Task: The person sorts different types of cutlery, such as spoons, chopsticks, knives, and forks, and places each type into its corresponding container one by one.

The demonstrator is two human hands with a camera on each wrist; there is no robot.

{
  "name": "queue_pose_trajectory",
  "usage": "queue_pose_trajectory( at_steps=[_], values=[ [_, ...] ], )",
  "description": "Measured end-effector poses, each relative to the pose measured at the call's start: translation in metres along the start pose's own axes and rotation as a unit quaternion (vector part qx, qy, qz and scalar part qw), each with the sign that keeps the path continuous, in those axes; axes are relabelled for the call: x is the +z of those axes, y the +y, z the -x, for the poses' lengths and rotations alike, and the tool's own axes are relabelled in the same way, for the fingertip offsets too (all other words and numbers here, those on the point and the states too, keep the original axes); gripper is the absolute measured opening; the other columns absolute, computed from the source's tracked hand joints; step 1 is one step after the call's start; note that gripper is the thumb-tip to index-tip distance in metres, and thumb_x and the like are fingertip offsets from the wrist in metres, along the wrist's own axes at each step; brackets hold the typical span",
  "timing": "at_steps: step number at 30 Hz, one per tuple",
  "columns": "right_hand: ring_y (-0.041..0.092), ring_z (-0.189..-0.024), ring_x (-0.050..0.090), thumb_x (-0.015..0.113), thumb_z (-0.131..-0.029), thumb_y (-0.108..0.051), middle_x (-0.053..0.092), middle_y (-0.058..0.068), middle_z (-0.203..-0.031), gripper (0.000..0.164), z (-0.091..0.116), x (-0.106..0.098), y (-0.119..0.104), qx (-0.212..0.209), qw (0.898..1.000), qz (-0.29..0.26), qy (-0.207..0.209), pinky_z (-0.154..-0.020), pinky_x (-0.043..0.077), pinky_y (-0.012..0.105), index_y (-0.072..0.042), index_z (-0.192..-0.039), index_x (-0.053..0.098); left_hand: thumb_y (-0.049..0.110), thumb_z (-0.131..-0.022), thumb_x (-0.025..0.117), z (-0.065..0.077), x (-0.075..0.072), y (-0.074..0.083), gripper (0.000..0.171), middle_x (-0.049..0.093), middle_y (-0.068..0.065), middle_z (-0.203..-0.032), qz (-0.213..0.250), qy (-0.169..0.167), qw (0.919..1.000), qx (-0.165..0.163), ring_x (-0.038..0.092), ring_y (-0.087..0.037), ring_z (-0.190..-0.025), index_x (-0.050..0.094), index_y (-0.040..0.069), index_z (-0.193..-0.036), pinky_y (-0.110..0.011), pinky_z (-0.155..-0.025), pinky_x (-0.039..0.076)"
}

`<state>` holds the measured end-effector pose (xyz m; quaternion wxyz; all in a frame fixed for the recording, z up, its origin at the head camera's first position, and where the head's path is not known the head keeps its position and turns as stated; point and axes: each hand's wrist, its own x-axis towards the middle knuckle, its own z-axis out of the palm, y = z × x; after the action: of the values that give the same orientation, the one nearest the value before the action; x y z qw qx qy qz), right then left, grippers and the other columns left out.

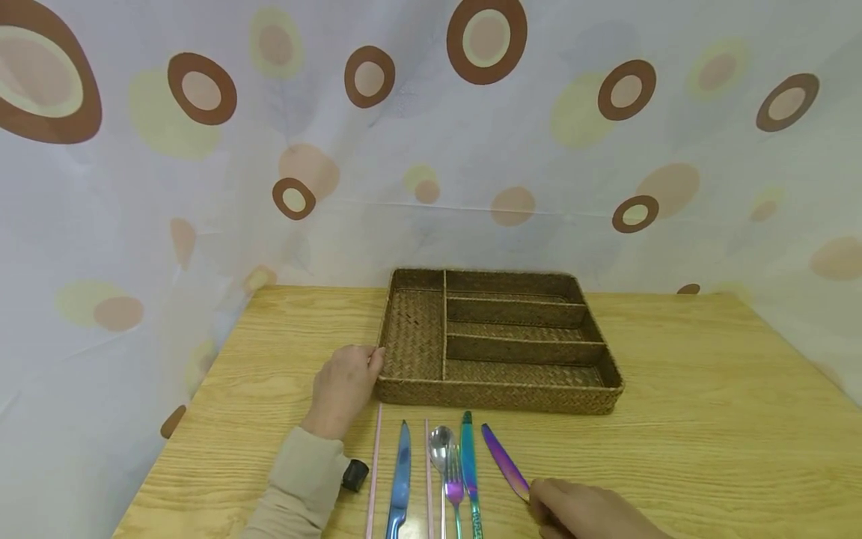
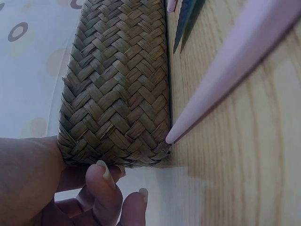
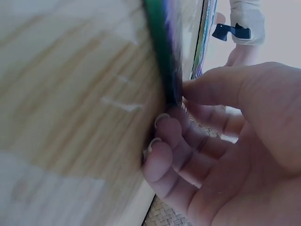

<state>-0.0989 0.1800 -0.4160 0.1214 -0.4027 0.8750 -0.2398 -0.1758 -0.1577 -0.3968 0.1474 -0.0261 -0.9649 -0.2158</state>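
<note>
1. Two hands in view, well apart, both reaching in from bottom of head cam.
2. L hand (image 1: 345, 385): arm angled fwd + slightly R, beige sleeve (image 1: 303, 471), black clip (image 1: 355, 474) at cuff. Grips L side of woven tray (image 1: 498, 397) nr front corner; thumb at rim, other fingers bent by outer wall (L wrist cam).
3. R hand (image 1: 592, 509): comes in from bottom R, pointing L. Thumb + fingers pinch near end of purple knife (image 1: 505, 463); lower fingers curled, tips by tabletop. Can't tell if knife is fully off table (image 1: 707, 419).
4. Purple knife: blade angled fwd-L twd tray's front wall, apart from it.
5. Tray: on table, 4 compartments, 1 long on L, 3 crosswise on R.
6. In front of tray, b/w hands, L to R: pink stick (image 1: 376, 464) (tip just beside tray corner), blue knife (image 1: 401, 471), 2nd pink stick (image 1: 428, 471), spoon (image 1: 441, 443), fork (image 1: 454, 479), teal knife (image 1: 468, 457). Spoon/fork v. close.
7. Bkgd: curtain (image 1: 404, 135) w/ brown rings.
</note>
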Motion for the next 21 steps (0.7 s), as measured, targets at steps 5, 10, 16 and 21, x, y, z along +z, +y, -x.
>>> queue_pose_trajectory(
  at_steps=[5, 10, 16, 21],
  values=[
    [0.002, -0.051, 0.037, 0.062, -0.086, -0.027, 0.04, -0.013, -0.063, 0.017, 0.003, -0.005, 0.002, 0.098, 0.995, 0.0, -0.027, -0.043, 0.036, 0.024, -0.019, -0.084, 0.047, 0.025, -0.097, 0.048, 0.0, 0.0, 0.001, 0.045, 0.038, -0.002, -0.047, 0.0, 0.0, 1.0, 0.001, 0.033, -0.011, -0.038, 0.044, 0.013, -0.054, -0.022, -0.033, 0.026],
    [0.002, -0.053, 0.036, 0.063, -0.082, -0.02, 0.04, -0.011, -0.066, 0.014, 0.007, -0.008, 0.004, 0.109, 0.994, 0.026, -0.007, -0.044, 0.035, 0.023, -0.02, -0.075, 0.051, 0.024, -0.097, 0.048, 0.0, 0.0, 0.001, 0.045, 0.038, -0.002, -0.047, 0.006, -0.003, 1.0, -0.003, 0.033, -0.011, -0.039, 0.044, 0.012, -0.054, -0.023, -0.034, 0.026],
    [0.005, -0.051, 0.035, 0.061, -0.078, -0.016, 0.039, -0.008, -0.065, 0.012, 0.011, -0.008, 0.004, 0.149, 0.984, 0.096, 0.009, -0.041, 0.033, 0.026, -0.02, -0.072, 0.05, 0.024, -0.096, 0.048, 0.0, 0.0, 0.001, 0.044, 0.038, -0.002, -0.049, 0.008, -0.005, 0.9999, -0.008, 0.034, -0.012, -0.04, 0.044, 0.012, -0.054, -0.024, -0.034, 0.028],
    [0.007, -0.05, 0.034, 0.06, -0.073, -0.014, 0.037, -0.005, -0.064, 0.013, 0.013, -0.008, 0.005, 0.18, 0.969, 0.17, 0.017, -0.04, 0.033, 0.028, -0.017, -0.072, 0.047, 0.024, -0.096, 0.049, 0.0, 0.0, 0.001, 0.043, 0.038, -0.002, -0.049, 0.007, -0.003, 0.9999, -0.008, 0.034, -0.011, -0.04, 0.044, 0.013, -0.055, -0.023, -0.034, 0.027]
  ],
)
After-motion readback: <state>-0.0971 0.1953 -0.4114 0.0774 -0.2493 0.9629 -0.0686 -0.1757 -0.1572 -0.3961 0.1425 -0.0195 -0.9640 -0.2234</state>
